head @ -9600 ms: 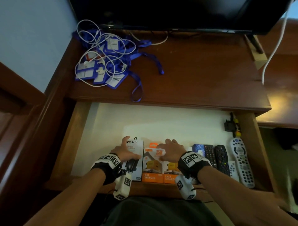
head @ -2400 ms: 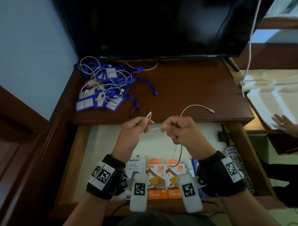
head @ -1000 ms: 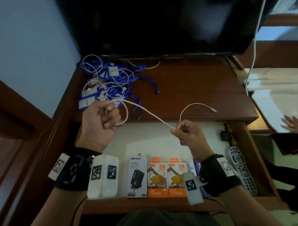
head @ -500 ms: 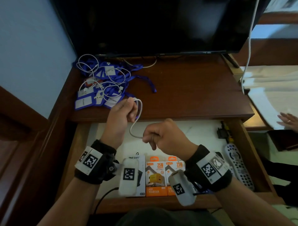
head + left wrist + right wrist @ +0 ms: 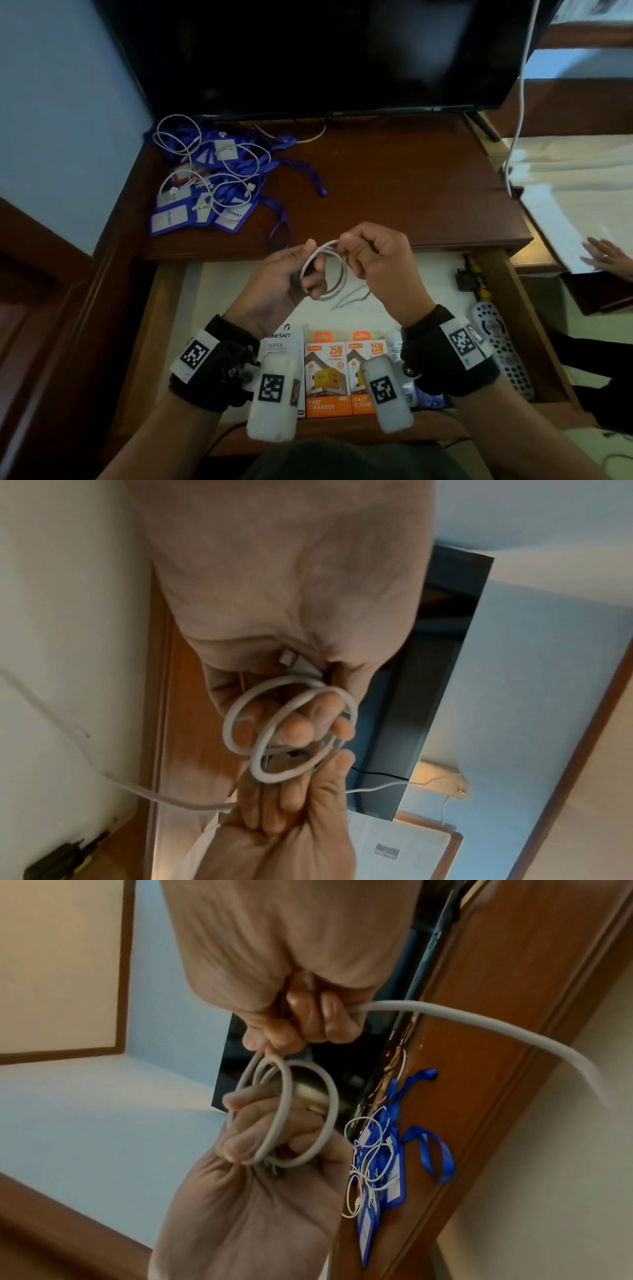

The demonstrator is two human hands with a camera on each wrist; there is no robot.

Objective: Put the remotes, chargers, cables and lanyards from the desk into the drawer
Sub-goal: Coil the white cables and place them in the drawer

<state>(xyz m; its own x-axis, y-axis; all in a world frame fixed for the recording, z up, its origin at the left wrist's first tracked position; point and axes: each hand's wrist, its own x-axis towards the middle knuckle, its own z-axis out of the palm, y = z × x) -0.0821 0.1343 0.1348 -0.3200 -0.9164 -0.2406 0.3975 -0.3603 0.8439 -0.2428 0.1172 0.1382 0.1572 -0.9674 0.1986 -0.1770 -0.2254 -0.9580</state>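
I hold a white cable (image 5: 324, 298) wound into a few small loops above the open drawer (image 5: 239, 284). My left hand (image 5: 287, 277) has its fingers through the coil (image 5: 227, 718) and grips it. My right hand (image 5: 373, 260) pinches the cable at the top of the coil (image 5: 286, 1093), and a loose tail (image 5: 479, 1023) trails away from it. Blue lanyards (image 5: 219, 185) with badge holders lie heaped at the desk's back left, with more white cables (image 5: 178, 137) tangled on them. Charger boxes (image 5: 329, 373) and remotes (image 5: 493, 335) lie in the drawer's front.
A dark TV (image 5: 325, 51) stands at the back of the desk. A black adapter (image 5: 464, 279) sits at the drawer's back right. Another person's hand (image 5: 606, 257) rests on a white sheet at the right. A white cord (image 5: 520, 85) hangs at the right.
The cable was stretched between my two hands a second ago. It is now wound into loops, and both hands have come together over the drawer.
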